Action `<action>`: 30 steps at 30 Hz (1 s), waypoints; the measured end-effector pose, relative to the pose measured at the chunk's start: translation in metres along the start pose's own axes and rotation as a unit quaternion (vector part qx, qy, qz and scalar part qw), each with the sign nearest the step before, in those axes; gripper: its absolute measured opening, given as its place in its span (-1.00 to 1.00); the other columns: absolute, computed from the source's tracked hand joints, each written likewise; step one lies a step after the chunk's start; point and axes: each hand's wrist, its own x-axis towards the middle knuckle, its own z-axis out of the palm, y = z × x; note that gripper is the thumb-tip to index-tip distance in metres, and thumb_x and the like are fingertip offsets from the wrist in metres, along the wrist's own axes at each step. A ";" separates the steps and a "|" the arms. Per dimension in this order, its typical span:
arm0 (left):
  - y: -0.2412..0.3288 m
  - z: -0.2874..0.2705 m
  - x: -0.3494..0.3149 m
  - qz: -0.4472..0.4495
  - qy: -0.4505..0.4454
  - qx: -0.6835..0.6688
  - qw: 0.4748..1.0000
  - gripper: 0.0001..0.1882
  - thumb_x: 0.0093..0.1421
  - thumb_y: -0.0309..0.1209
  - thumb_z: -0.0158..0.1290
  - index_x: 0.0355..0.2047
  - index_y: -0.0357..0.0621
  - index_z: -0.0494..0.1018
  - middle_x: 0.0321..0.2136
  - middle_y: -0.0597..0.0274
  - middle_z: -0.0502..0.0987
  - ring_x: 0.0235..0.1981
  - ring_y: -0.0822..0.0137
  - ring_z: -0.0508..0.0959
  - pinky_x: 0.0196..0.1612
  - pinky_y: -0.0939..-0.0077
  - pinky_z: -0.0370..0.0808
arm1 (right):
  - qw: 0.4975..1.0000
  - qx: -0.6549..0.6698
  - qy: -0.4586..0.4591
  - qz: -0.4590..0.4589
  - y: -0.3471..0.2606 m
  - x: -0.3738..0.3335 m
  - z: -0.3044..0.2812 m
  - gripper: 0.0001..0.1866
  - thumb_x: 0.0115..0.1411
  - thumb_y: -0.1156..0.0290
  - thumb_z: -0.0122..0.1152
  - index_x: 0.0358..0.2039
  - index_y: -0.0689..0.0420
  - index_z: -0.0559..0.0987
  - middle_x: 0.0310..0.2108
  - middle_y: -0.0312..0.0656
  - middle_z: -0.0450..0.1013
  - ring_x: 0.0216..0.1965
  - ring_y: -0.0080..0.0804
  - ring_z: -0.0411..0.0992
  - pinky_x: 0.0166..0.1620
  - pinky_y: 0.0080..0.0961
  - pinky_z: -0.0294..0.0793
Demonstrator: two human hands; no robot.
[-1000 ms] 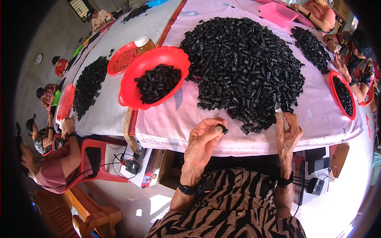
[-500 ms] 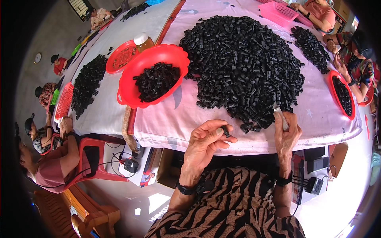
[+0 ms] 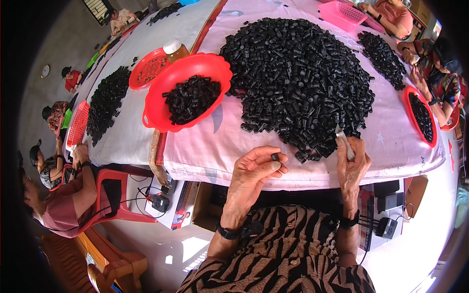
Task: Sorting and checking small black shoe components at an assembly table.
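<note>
My left hand (image 3: pixel 250 177) pinches a small black plastic part (image 3: pixel 275 157) between thumb and fingers, just above the table's near edge. A short silver cutter knife (image 3: pixel 346 144) is gripped in my right hand (image 3: pixel 354 166), its blade tip pointing away from me, at the near edge of a big heap of black plastic parts (image 3: pixel 298 80). The heap lies on a pink cloth (image 3: pixel 215 151). Left of it stands a red scalloped bowl (image 3: pixel 157 105), partly filled with similar black parts (image 3: pixel 193 100).
Behind the bowl are a red plate (image 3: pixel 134 78) and a jar with a white lid (image 3: pixel 173 47). A pink basket (image 3: pixel 342 17) sits far right, a red tray (image 3: pixel 409 102) nearer. Several people work at smaller black piles around the tables. A red chair (image 3: pixel 122 219) stands at left.
My left fingers have turned the black part, and less of it now shows beyond the fingertips. My right hand and the knife have hardly moved.
</note>
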 end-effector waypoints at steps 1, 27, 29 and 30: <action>0.000 0.002 0.000 0.004 0.006 0.012 1.000 -0.75 0.13 -0.57 0.08 -0.15 -0.27 0.46 -0.30 0.04 0.56 -0.38 0.33 0.58 -0.29 0.61 0.56 | 1.000 0.003 0.003 -0.001 0.000 0.000 0.000 -0.82 0.09 0.39 0.30 -0.41 0.19 0.48 -0.61 -0.06 0.45 -0.65 -0.27 0.41 -0.52 -0.45 0.38; 0.002 0.007 -0.003 0.002 0.006 0.019 1.000 -0.75 0.13 -0.63 0.03 -0.14 -0.31 0.47 -0.32 0.05 0.54 -0.37 0.32 0.55 -0.22 0.55 0.51 | 0.970 0.149 -0.163 -0.099 -0.042 -0.027 -0.004 -0.74 0.01 0.43 0.36 -0.38 0.24 0.45 -0.59 -0.02 0.49 -0.60 -0.15 0.51 -0.54 -0.41 0.45; 0.001 0.006 -0.003 0.005 -0.001 0.021 1.000 -0.73 0.12 -0.65 0.03 -0.13 -0.30 0.47 -0.31 0.05 0.54 -0.36 0.31 0.55 -0.20 0.54 0.50 | 0.970 0.148 -0.163 -0.100 -0.043 -0.027 -0.004 -0.74 0.01 0.43 0.36 -0.37 0.24 0.45 -0.59 -0.02 0.49 -0.60 -0.15 0.51 -0.54 -0.41 0.45; 0.000 0.004 -0.003 0.010 0.003 0.025 1.000 -0.73 0.11 -0.65 0.03 -0.14 -0.30 0.47 -0.32 0.06 0.54 -0.36 0.31 0.55 -0.20 0.53 0.50 | 0.970 0.147 -0.164 -0.101 -0.043 -0.027 -0.005 -0.73 0.01 0.43 0.37 -0.37 0.24 0.45 -0.58 -0.02 0.49 -0.60 -0.15 0.51 -0.54 -0.42 0.45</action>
